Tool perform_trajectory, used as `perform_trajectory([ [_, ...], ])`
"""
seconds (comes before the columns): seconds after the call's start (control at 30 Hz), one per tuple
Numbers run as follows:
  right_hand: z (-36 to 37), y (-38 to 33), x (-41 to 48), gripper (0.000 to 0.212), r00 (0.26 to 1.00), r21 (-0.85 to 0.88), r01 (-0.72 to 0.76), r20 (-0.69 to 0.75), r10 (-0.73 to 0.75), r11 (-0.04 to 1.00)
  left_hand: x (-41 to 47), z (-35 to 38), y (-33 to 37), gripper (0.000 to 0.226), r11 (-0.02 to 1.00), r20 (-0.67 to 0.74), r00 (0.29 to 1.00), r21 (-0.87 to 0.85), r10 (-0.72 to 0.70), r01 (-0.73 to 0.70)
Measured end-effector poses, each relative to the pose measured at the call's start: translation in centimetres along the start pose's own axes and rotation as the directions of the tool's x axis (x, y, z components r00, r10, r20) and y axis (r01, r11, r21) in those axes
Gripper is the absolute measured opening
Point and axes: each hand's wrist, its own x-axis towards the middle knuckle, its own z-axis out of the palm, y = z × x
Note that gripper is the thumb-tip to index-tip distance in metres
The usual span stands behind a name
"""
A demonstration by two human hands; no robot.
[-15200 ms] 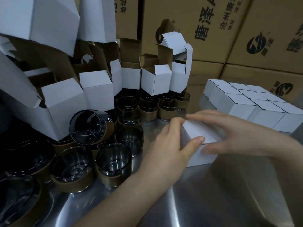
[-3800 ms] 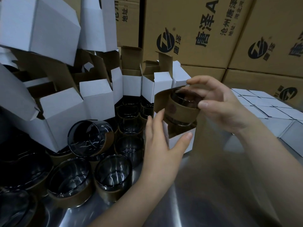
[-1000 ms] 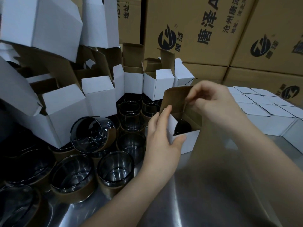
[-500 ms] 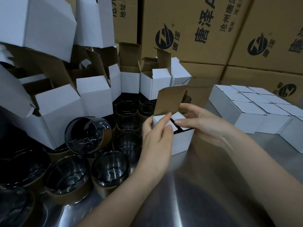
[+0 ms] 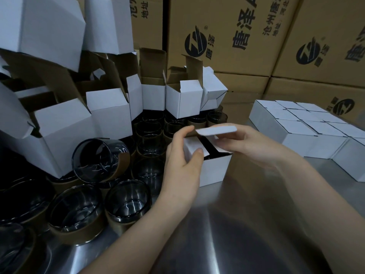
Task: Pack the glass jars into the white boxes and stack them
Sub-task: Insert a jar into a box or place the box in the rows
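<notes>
**Entry: one white box, flaps partly folded, on the bench**

- Small white cardboard box (image 5: 215, 169): stands upright on the brushed stainless steel table (image 5: 227, 234), centre of view, between both hands. A dark gap shows between its folded side flaps; the contents cannot be made out.
- Left hand (image 5: 183, 155): grips the box's left side, thumb pressing the left side flap down, fingers curled round the far edge.
- Right hand (image 5: 246, 143): fingers curled on the white lid flap (image 5: 216, 129), which is tilted low over the opening and not tucked in.
- Smoky glass jars with brown paper bands (image 5: 126, 202): clustered upright on the table left of the box; one lies on its side (image 5: 100, 161) atop others.
- Open white boxes with brown insides (image 5: 110, 113): piled over and behind the jars, flaps raised.
- Closed white boxes (image 5: 296, 131): a tight block on the table, right of the hands.
- Large brown cartons with black print (image 5: 227, 32): stacked along the back.
</notes>
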Motion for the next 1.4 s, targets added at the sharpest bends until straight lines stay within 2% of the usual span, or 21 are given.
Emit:
perform_trajectory([
  [0.13,-0.7,0.2,0.1,0.058,0.991,0.154,-0.127,0.059,0.119,0.980,-0.1,0.0,0.1,0.025,1.000,-0.016,1.000,0.005,-0.024,0.024],
  [0.17,-0.8,0.2,0.1,0.057,0.988,0.182,-0.142,0.085,0.128,0.973,-0.1,0.0,0.0,0.023,0.999,-0.017,0.999,0.003,-0.037,0.038],
  [0.23,-0.9,0.1,0.2,0.039,0.984,0.197,-0.148,0.126,0.124,0.969,0.0,0.0,-0.2,0.023,0.998,-0.027,0.998,0.006,-0.065,0.065],
  [0.3,-1.0,0.1,-0.1,0.033,0.980,0.174,-0.153,0.149,0.128,0.973,0.0,0.0,-0.1,0.023,0.996,-0.041,0.995,-0.008,-0.092,0.092],
  [0.43,-1.5,0.5,-0.7,0.064,0.981,-0.008,-0.077,0.176,0.077,0.997,-0.1,0.0,0.5,0.028,0.985,-0.065,0.985,-0.089,-0.157,0.151],
  [0.53,-1.5,0.4,-0.6,0.074,0.980,-0.045,-0.060,0.188,0.068,0.997,-0.6,0.0,0.9,0.026,0.984,-0.012,0.986,-0.070,-0.164,0.163],
  [0.67,-1.4,0.3,-0.5,0.067,0.991,-0.124,-0.019,0.128,0.034,0.992,-1.1,0.0,0.9,0.051,0.976,0.118,0.987,0.203,-0.109,0.084],
  [0.77,-1.4,-0.2,-0.7,0.068,0.996,-0.188,0.017,0.092,0.000,0.982,-0.9,-0.1,0.6,0.052,0.943,0.141,0.988,0.331,-0.067,0.016],
  [0.97,-0.9,-0.9,-0.9,0.068,0.990,-0.287,0.073,0.133,-0.036,0.955,-1.1,-0.1,0.5,0.044,0.940,0.137,0.990,0.340,-0.032,-0.016],
  [1.23,-1.4,-1.1,-1.1,0.050,0.992,-0.162,0.091,0.100,-0.075,0.983,-1.0,-0.1,0.9,0.029,0.980,0.113,0.993,0.195,0.025,-0.047],
  [1.4,-1.4,-0.9,-1.0,0.045,0.992,-0.124,0.098,0.092,-0.086,0.987,-1.0,-0.1,1.1,0.029,0.979,0.098,0.994,0.197,0.039,-0.058],
])
